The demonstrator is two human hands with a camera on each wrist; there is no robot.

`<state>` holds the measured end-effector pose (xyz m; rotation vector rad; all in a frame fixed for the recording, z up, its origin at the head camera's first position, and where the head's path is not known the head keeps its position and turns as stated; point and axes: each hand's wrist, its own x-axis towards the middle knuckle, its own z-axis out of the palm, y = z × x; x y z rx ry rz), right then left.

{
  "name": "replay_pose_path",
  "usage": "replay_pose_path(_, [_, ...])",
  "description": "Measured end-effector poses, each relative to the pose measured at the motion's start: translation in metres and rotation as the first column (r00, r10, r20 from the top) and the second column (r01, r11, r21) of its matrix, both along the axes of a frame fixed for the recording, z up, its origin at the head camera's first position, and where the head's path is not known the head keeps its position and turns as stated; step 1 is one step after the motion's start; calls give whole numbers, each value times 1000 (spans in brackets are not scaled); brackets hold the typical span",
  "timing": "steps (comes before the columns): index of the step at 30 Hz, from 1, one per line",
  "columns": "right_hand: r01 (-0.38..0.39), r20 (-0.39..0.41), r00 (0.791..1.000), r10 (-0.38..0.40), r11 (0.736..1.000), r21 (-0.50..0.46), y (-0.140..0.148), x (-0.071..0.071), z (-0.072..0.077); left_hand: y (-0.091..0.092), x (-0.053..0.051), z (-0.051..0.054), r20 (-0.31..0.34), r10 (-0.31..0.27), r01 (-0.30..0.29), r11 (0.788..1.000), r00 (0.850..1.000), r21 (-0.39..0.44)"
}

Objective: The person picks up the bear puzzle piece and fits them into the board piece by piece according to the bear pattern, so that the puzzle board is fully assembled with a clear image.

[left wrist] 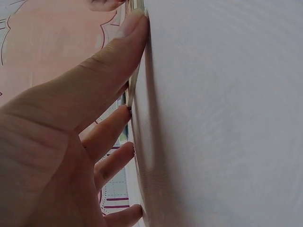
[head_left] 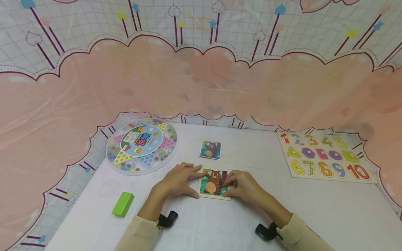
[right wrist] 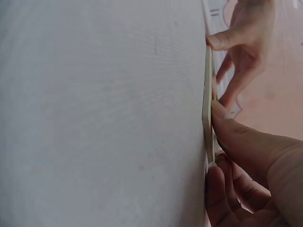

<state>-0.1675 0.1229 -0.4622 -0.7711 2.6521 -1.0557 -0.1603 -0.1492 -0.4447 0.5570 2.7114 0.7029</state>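
Observation:
A small square bear puzzle (head_left: 213,183) in a pale wooden frame lies flat on the white table. At its left side is my left hand (head_left: 181,179), index finger reaching over the picture's upper left and thumb against the lower left corner; the fingers are fairly straight. My right hand (head_left: 246,186) pinches at the puzzle's right side with curled fingers. In the right wrist view, the right thumb (right wrist: 236,135) lies on top of the board's edge (right wrist: 207,90), with fingers around its side. Just behind the puzzle lies a square bear picture card (head_left: 210,150).
At the back left lies a round Chinese checkers board (head_left: 147,162) under clear plastic. A green block (head_left: 123,204) sits on the left. On the right is a number and shape board (head_left: 326,157). Patterned cloth (head_left: 201,83) hangs behind the table (head_left: 216,226).

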Motion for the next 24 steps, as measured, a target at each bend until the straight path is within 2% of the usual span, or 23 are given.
replay_pose_path(6, [-8, 34, 999, 8, 1000, -2, 4, -4, 1, 1, -2, -2, -6, -8, 8, 1000, 1000, 3])
replay_pose_path(16, [-20, 33, 999, 20, 1000, 22, 10, -4, 4, 4, -4, -1, -1, -20, 20, 1000, 1000, 13])
replay_pose_path(21, [-10, 122, 992, 11, 1000, -13, 17, 0, 7, 5, -4, -2, 4, -6, 6, 1000, 1000, 20])
replay_pose_path(24, [42, 175, 984, -36, 999, -33, 24, 4, 10, 5, -3, -3, 8, 1, -1, 1000, 1000, 19])
